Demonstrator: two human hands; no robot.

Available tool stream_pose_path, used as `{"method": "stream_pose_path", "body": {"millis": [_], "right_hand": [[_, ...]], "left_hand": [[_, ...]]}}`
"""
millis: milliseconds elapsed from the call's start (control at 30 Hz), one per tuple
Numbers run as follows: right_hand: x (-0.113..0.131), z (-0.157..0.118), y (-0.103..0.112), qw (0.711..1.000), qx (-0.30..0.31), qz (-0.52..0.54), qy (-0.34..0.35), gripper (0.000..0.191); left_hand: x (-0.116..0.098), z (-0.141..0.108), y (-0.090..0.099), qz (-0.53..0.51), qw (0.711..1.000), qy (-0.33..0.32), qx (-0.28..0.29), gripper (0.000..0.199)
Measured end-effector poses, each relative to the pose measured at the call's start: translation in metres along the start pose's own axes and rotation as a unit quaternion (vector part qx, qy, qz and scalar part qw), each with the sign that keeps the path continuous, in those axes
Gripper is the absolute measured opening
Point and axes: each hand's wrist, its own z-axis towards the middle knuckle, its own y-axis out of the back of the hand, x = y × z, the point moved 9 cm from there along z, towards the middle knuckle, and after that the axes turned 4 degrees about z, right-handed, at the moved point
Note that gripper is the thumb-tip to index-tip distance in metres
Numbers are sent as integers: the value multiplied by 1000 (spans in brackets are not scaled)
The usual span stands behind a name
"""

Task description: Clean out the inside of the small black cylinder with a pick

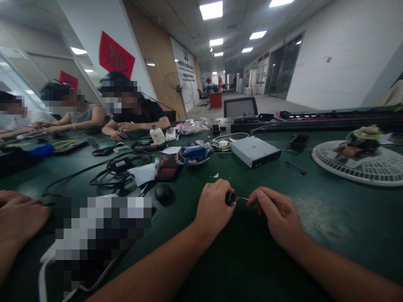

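Above the green table, my left hand [216, 205] is closed around a small black cylindrical part [231, 198] whose round, metal-rimmed end faces right. A screwdriver with an amber handle [282, 207] is gripped in my right hand [280, 216]. Its thin metal shaft points left, and the tip is at or just beside the black part; whether it touches cannot be made out. Most of the black part is hidden by my left fingers. A black mouse [163, 193] rests on the table left of my left hand.
Beyond my hands lie a silver disc drive [255, 151], a bowl with blue cloth [195, 152] and white cable. A white fan grille [359, 165] is at the right. Black cables [118, 165] spread leftward. Another person's hand [22, 216] rests at far left; several people sit beyond.
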Motion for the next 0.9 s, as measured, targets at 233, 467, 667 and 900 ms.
{"method": "stream_pose_path", "body": {"millis": [233,467,667,900], "right_hand": [[2,-1,-5,999,30,19,5,38],[0,0,2,1000,-10,-16,-7,37],[-1,0,-3,1000,22,-7,-3,38],[2,0,1,1000,-11,-14,-5,35]], "left_hand": [[1,0,0,-4,1000,3,-4,17],[-1,0,-1,2,1000,-2,4,16],[-1,1,-2,0,1000,-7,6,16],[-1,0,-1,3,1000,-9,-4,18]]}}
